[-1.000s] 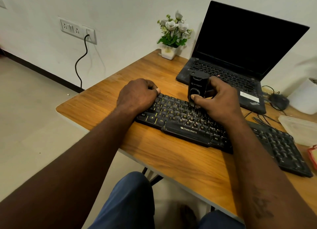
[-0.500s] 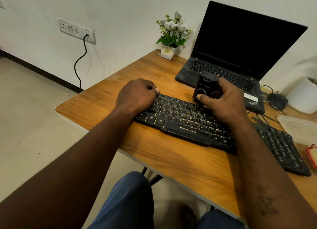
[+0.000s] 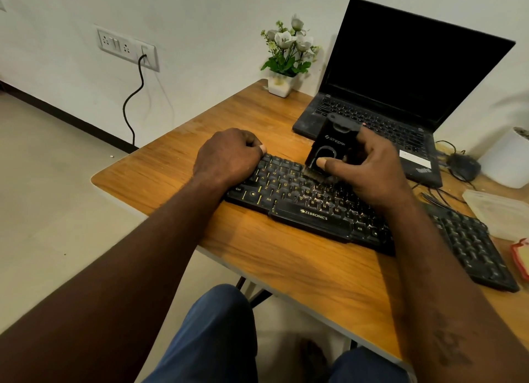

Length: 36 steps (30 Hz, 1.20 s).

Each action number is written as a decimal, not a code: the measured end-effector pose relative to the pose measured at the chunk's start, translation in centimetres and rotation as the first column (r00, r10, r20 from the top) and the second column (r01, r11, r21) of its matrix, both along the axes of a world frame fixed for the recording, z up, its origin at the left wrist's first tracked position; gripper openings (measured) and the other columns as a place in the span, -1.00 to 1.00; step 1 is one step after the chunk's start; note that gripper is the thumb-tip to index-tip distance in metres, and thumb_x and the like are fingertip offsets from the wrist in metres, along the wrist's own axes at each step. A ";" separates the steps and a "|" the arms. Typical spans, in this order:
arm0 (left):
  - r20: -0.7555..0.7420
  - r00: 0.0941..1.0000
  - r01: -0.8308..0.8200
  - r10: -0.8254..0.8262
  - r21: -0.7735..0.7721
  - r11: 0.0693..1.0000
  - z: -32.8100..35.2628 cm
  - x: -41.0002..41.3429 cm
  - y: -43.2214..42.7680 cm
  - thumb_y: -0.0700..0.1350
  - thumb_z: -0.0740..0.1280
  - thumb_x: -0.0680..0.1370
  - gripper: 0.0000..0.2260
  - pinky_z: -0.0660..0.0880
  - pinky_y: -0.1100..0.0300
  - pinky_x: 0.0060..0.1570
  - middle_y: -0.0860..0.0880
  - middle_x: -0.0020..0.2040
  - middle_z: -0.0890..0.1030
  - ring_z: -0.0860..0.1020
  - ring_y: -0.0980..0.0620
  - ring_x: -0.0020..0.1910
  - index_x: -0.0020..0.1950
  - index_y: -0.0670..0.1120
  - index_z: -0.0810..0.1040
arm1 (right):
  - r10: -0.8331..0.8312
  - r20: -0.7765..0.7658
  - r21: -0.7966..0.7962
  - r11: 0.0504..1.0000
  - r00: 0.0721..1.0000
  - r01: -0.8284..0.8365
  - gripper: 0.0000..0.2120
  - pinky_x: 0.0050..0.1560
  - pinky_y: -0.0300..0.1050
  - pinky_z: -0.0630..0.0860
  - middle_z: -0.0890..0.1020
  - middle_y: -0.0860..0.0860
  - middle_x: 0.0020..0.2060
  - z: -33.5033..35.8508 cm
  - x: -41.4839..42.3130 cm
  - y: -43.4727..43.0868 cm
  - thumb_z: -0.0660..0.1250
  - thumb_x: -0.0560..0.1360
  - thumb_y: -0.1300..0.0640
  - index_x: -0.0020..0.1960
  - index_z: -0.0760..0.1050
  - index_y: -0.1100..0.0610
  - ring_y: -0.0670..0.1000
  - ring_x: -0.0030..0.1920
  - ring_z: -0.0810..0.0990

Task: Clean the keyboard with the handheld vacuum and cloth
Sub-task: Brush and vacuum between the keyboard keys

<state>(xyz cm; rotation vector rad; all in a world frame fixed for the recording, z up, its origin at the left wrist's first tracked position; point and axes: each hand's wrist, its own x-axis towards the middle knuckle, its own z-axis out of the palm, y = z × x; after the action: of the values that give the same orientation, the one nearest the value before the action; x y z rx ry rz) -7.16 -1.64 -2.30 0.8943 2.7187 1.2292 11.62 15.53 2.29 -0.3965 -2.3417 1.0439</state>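
- head view: we count two hands, set apart on one black keyboard (image 3: 310, 215).
- our left hand (image 3: 229, 156) lies curled like a fist on the keyboard's left end; we cannot tell whether it grips the edge.
- our right hand (image 3: 366, 179) is clamped round one black handheld vacuum (image 3: 329, 143), thumb on its front, brush tip down on the upper key rows.
- behind we count one open laptop (image 3: 400, 76) with a dark screen, one small flower pot (image 3: 282, 83) and one mouse (image 3: 463, 166); at right, one clear plastic box (image 3: 498, 213).
- all sit on one wooden table (image 3: 286, 256) against a white wall, which carries one socket plate (image 3: 126, 46) with one black cable (image 3: 134, 96) plugged in; the floor (image 3: 57, 196) is pale.
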 end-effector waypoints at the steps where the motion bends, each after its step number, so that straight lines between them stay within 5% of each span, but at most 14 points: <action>1: 0.000 1.000 0.000 0.000 0.001 1.000 0.0 0.0 0.0 0.17 0.34 0.60 -0.81 0.48 0.11 -0.08 0.15 -0.08 0.67 0.60 0.11 -0.07 -0.03 0.13 0.69 | 0.025 0.021 0.022 0.999 0.999 -0.025 -0.52 0.07 -0.06 0.69 0.69 -0.13 0.08 -0.1 -0.2 -0.3 0.60 0.45 0.10 0.27 0.50 -0.14 -0.13 0.07 0.69; 4: 0.009 1.000 0.004 -0.004 0.011 1.000 -0.1 0.1 0.0 0.17 0.34 0.61 -0.81 0.53 0.08 -0.03 0.15 -0.09 0.67 0.60 0.11 -0.07 -0.04 0.12 0.69 | -0.017 0.032 0.128 0.992 0.999 0.013 -0.50 0.05 -0.07 0.69 0.68 -0.15 0.08 -0.4 -0.8 -0.9 0.60 0.45 0.06 0.34 0.53 -0.04 -0.19 0.03 0.67; 9: 0.006 1.000 0.004 -0.004 0.010 1.000 -0.1 0.1 -0.1 0.18 0.34 0.60 -0.81 0.53 0.09 -0.03 0.15 -0.09 0.67 0.60 0.11 -0.07 -0.04 0.13 0.69 | 0.078 0.051 0.082 0.993 0.996 -0.082 -0.54 0.07 0.08 0.69 0.70 -0.11 0.04 -0.3 -0.5 -1.0 0.61 0.42 0.10 0.27 0.57 -0.06 -0.08 0.04 0.70; 15: 0.012 1.000 0.000 0.000 0.012 1.000 -0.1 0.1 -0.1 0.18 0.34 0.60 -0.80 0.51 0.10 -0.06 0.16 -0.09 0.66 0.60 0.11 -0.06 -0.05 0.13 0.69 | -0.033 0.041 0.141 0.990 0.999 0.027 -0.47 0.05 -0.20 0.65 0.65 -0.21 0.05 0.0 -0.2 -0.4 0.60 0.44 0.05 0.36 0.52 -0.05 -0.27 0.04 0.64; 20: 0.000 1.000 0.001 -0.001 0.016 1.000 -0.1 0.2 -0.2 0.17 0.34 0.61 -0.80 0.53 0.10 -0.04 0.15 -0.09 0.68 0.60 0.11 -0.07 -0.03 0.12 0.69 | 0.193 0.105 -0.021 0.981 0.976 -0.192 -0.53 0.09 0.06 0.68 0.71 0.01 0.07 0.2 -0.2 -1.4 0.61 0.42 0.10 0.26 0.56 -0.11 0.07 0.06 0.70; 24: -0.001 1.000 0.005 -0.005 0.013 1.000 0.0 0.2 -0.1 0.17 0.33 0.61 -0.80 0.52 0.10 -0.05 0.15 -0.09 0.68 0.60 0.12 -0.07 -0.02 0.12 0.70 | 0.062 0.043 0.144 0.987 0.997 -0.068 -0.49 0.08 -0.10 0.67 0.69 -0.14 0.05 0.1 -0.7 -1.3 0.61 0.43 0.09 0.33 0.55 -0.02 -0.17 0.04 0.67; 28: 0.003 1.000 0.007 -0.007 0.013 1.000 -0.1 0.2 -0.1 0.17 0.33 0.61 -0.80 0.56 0.07 0.00 0.15 -0.09 0.68 0.61 0.11 -0.07 -0.03 0.12 0.70 | 0.178 0.098 0.020 0.983 0.979 -0.180 -0.54 0.09 0.22 0.67 0.71 0.03 0.06 0.3 0.0 -0.5 0.61 0.42 0.12 0.23 0.57 -0.16 0.15 0.06 0.70; 32: 0.005 1.000 0.005 -0.005 0.012 1.000 0.0 0.3 -0.1 0.16 0.33 0.61 -0.80 0.55 0.07 0.00 0.14 -0.07 0.68 0.61 0.10 -0.06 -0.02 0.12 0.70 | 0.063 0.055 0.119 0.990 0.996 -0.069 -0.48 0.14 0.11 0.68 0.70 -0.11 0.10 0.1 -0.2 -0.2 0.61 0.43 0.10 0.34 0.55 -0.05 -0.03 0.08 0.70; 36: 0.005 1.000 0.002 -0.002 0.010 1.000 -0.1 0.2 0.0 0.17 0.33 0.60 -0.80 0.55 0.08 -0.02 0.15 -0.09 0.68 0.61 0.10 -0.07 -0.04 0.13 0.70 | 0.146 0.107 0.050 0.987 0.983 -0.152 -0.59 0.07 0.23 0.67 0.72 -0.02 0.04 0.0 0.0 0.2 0.60 0.43 0.10 0.25 0.61 -0.02 0.08 0.03 0.71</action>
<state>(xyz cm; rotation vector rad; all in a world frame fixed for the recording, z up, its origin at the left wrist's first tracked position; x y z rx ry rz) -6.93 -1.62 -2.43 0.8933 2.7099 1.2439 11.67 15.78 2.33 -0.2618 -2.5202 1.0435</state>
